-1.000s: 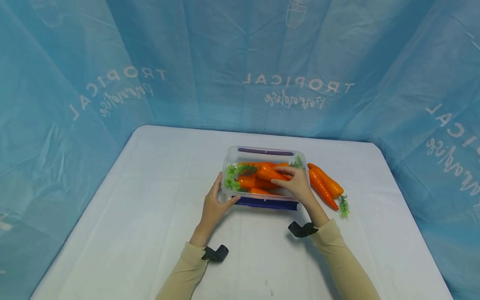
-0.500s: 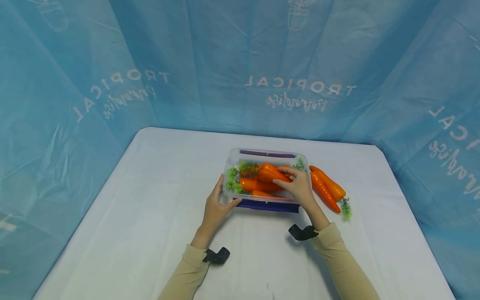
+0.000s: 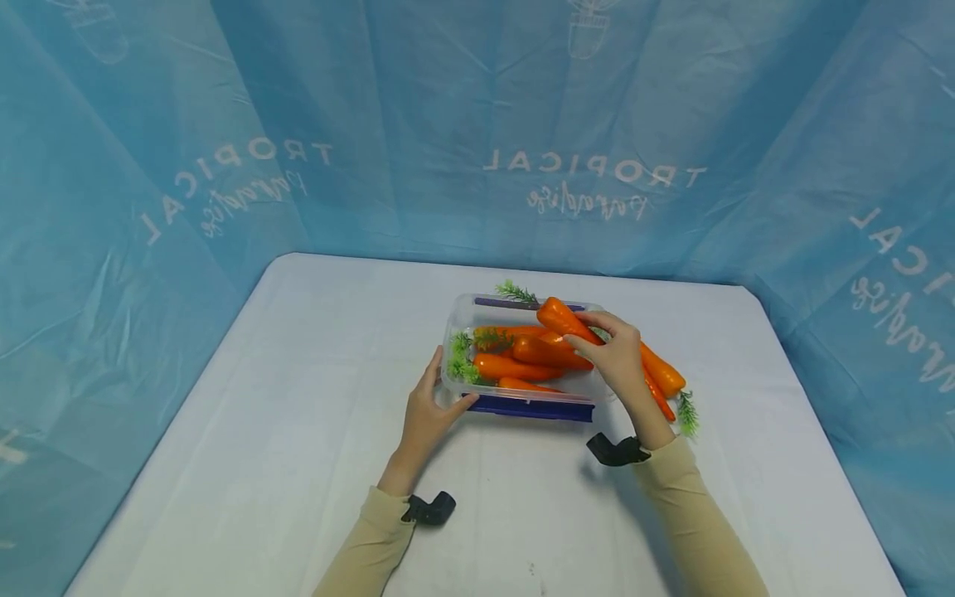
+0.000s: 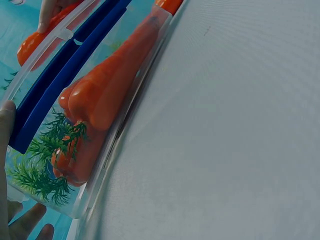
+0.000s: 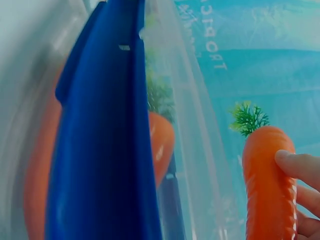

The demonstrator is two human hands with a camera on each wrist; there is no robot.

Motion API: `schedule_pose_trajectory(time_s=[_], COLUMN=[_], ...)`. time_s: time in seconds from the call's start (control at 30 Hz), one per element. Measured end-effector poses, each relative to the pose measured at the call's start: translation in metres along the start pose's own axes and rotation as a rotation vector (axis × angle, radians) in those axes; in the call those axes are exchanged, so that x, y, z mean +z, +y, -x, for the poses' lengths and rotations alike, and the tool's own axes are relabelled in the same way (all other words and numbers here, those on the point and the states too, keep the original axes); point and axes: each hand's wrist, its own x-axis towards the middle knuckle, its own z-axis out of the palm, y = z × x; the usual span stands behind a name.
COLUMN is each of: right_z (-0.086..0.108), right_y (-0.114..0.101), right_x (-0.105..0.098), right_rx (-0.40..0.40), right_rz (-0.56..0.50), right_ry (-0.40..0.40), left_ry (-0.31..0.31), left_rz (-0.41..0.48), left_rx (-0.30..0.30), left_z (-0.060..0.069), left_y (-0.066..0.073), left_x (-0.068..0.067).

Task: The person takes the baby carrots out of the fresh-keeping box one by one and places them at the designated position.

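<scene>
A clear plastic container (image 3: 582,384) with blue latches stands on the table, several orange toy carrots (image 3: 548,352) lying inside. My left hand (image 3: 425,414) grips its near left corner, thumb at the front and fingers along the left side. Above the container's right part, my right hand (image 3: 619,356) pinches a toy carrot (image 3: 559,315) between thumb and fingers. That carrot is tilted, its thick end and green leaves pointing to the back left; the hand hides its thin end. In the right wrist view, the held carrot (image 5: 270,180) is outside the near wall's outline, leaves up.
Just right of the container, two more toy carrots (image 3: 662,369) lie on the white table (image 3: 336,373), partly behind my right hand. The front latch (image 3: 530,408) hangs open, folded outward. A blue curtain (image 3: 418,124) surrounds the table's back and sides.
My right hand has lifted one carrot out from among the others, up and slightly right, so its leaves now show over the back rim. My left hand stays at the container's corner.
</scene>
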Motion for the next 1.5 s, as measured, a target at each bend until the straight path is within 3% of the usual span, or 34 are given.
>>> schedule_pose_trajectory(time_s=[0.17,0.57,0.77,1.1,1.33,1.5], right_z=[-0.002,-0.006,-0.005,-0.004,-0.004,-0.002], right_y=[0.005,0.015,0.023,0.039,0.054,0.066], right_x=[-0.011,-0.040,-0.050,-0.062,-0.069,-0.073], right_rx=[-0.020,0.095,0.166,0.261,0.207,0.223], right_rz=[-0.028,0.076,0.072,0.101,0.127,0.161], right_ry=[0.047,0.110,0.135,0.183,0.216,0.219], left_ry=[0.006,0.010,0.021,0.013,0.012,0.005], left_rz=[0.003,0.020,0.007,0.011,0.014,0.015], left_rx=[-0.001,-0.010,0.012,-0.005,0.012,0.006], left_z=[0.000,0.000,0.000,-0.001,-0.001,0.000], left_y=[0.000,0.000,-0.002,-0.002,-0.004,-0.004], left_x=[0.000,0.000,0.001,0.002,0.002,0.002])
